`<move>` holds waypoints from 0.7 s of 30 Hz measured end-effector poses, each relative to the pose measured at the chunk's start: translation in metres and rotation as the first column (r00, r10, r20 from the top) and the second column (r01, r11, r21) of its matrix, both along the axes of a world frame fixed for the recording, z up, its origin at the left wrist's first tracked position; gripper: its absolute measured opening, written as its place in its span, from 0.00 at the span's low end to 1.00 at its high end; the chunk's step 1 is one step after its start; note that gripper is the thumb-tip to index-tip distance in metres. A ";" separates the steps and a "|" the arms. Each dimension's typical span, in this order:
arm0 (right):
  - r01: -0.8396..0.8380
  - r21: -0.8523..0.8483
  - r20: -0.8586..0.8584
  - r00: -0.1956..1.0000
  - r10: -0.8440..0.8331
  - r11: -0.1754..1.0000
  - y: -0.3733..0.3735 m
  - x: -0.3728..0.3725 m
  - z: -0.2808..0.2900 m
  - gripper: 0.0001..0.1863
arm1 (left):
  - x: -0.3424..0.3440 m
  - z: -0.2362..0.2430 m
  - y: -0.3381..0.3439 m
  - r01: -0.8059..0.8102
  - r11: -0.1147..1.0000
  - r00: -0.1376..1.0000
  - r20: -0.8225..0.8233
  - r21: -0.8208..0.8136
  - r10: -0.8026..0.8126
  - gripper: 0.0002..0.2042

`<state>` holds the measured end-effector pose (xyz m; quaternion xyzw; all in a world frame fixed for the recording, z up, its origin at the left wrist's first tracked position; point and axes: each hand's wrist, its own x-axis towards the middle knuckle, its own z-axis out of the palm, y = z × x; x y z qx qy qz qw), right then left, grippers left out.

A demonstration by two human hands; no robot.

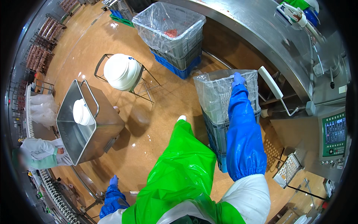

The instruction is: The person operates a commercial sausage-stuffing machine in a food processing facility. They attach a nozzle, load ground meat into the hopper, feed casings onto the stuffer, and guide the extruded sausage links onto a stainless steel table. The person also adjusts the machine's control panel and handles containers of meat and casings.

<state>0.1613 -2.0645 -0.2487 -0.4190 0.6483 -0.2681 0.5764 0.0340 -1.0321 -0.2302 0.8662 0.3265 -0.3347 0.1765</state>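
My right hand (238, 79), in a blue glove and long blue sleeve, reaches forward to the rim of a grey perforated crate (241, 104). Its fingers are closed over the edge and the clear plastic liner (209, 89) draped there. That crate tops a stack with a blue crate (221, 158) at the bottom. My left hand (114, 181), also gloved in blue, hangs low at the left, away from any object; its fingers are too small to make out. A green apron (182, 156) covers my front.
Ahead stands another lined crate (186, 31) with red meat inside. White tubs rest on a wire stand (143, 80) and in a steel bin (108, 128). A steel counter (261, 33) and control panel (333, 134) flank the right. Another person (41, 151) stands far left.
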 end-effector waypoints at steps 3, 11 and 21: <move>-0.007 -0.002 0.004 1.000 0.007 1.000 0.005 0.003 0.001 0.25 | -0.004 -0.001 0.003 -0.006 1.000 1.000 -0.016 -0.007 0.006 0.25; -0.021 -0.050 0.056 0.998 0.024 0.999 0.001 -0.010 -0.011 0.29 | 0.022 -0.013 -0.016 0.132 0.991 0.991 0.025 0.032 -0.133 0.28; -0.051 0.062 0.397 0.918 0.022 0.997 0.090 -0.140 0.083 0.07 | 0.150 -0.025 -0.496 0.815 0.521 0.544 0.647 -0.254 -0.535 0.19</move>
